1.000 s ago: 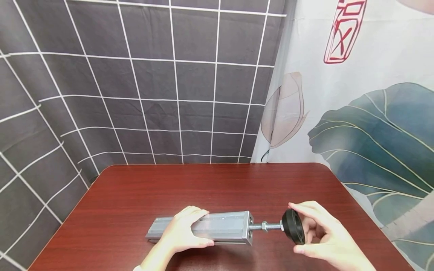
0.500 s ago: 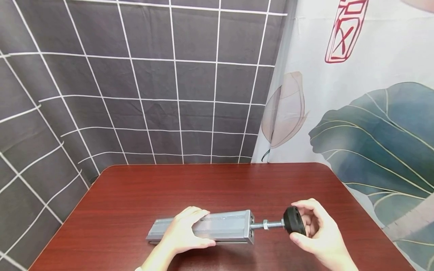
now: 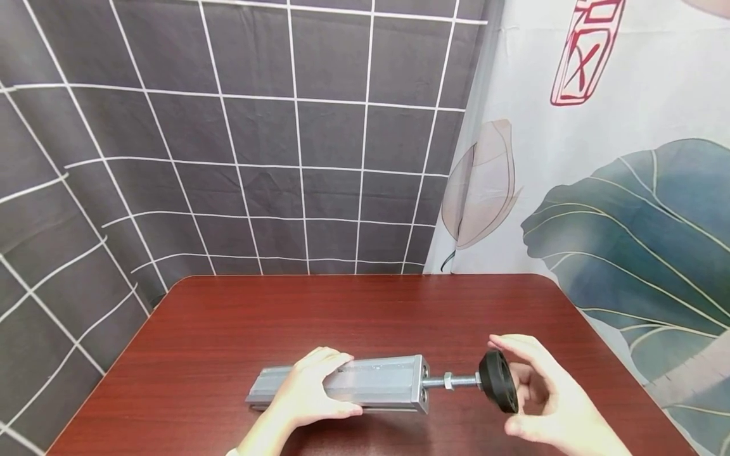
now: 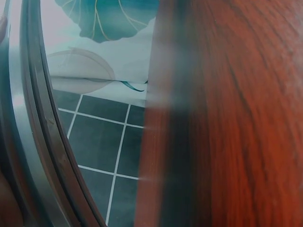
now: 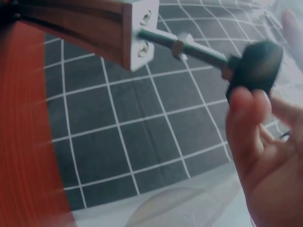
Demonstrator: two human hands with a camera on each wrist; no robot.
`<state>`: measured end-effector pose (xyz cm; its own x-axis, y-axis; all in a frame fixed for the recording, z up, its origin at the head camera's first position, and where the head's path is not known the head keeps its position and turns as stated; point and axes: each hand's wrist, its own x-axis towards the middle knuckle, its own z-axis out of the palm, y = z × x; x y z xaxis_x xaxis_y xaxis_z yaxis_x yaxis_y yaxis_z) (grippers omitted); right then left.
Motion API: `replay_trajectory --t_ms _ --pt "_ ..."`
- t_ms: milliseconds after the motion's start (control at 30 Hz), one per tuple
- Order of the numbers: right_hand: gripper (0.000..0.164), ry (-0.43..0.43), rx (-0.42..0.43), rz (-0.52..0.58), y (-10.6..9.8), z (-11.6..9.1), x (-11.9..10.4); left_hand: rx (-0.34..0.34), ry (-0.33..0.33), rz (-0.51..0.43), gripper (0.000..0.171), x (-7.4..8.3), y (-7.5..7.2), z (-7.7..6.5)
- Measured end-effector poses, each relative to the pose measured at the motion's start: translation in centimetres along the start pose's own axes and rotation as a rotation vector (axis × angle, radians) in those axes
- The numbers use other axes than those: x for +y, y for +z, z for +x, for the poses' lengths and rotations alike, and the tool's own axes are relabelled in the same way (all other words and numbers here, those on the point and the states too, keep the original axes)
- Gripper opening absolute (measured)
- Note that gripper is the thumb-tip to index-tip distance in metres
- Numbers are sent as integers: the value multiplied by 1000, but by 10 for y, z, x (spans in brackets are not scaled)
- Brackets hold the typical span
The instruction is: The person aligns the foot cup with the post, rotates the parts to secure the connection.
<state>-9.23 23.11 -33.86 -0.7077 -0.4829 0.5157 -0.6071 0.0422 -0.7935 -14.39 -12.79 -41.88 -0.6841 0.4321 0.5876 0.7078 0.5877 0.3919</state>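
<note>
A grey aluminium profile (image 3: 376, 380) lies lengthwise on the table, gripped across its middle by my left hand (image 3: 310, 392). From its right end, through the metal end plate (image 5: 138, 35), sticks a threaded rod with a hex nut (image 3: 448, 380). The rod carries a black levelling foot (image 3: 499, 381). Around this foot my right hand (image 3: 550, 396) is spread; in the head view thumb and index finger stand slightly off its rim. In the right wrist view a fingertip overlaps the dark foot (image 5: 258, 66); contact is unclear. Only the side of the profile (image 4: 28, 113) shows in the left wrist view.
The reddish-brown wooden table (image 3: 342, 310) has rounded far corners. Behind it hangs a dark grey cloth (image 3: 256, 145) with white grid lines. At the right hangs a white cloth (image 3: 530, 158) with leaf and flower prints.
My right hand first turned the levelling foot, then its thumb and index finger spread apart from the rim. My left hand has kept its hold on the profile.
</note>
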Motion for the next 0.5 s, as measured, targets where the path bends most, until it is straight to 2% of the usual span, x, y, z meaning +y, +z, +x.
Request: replay_trajectory --t_ms 100,200,367,500 --pt "87 -79 -114 66 -4 1 1 -2 -1 -13 63 -1 -1 0" --pt "83 -81 -145 33 -5 0 0 -5 -5 -19 63 -2 -2 -1" --pt "78 23 -75 -81 -4 -5 -3 -18 -11 -21 61 -2 -3 -1" --pt "84 -9 8 -127 -2 -4 1 -19 -14 -18 61 -1 -3 -1"
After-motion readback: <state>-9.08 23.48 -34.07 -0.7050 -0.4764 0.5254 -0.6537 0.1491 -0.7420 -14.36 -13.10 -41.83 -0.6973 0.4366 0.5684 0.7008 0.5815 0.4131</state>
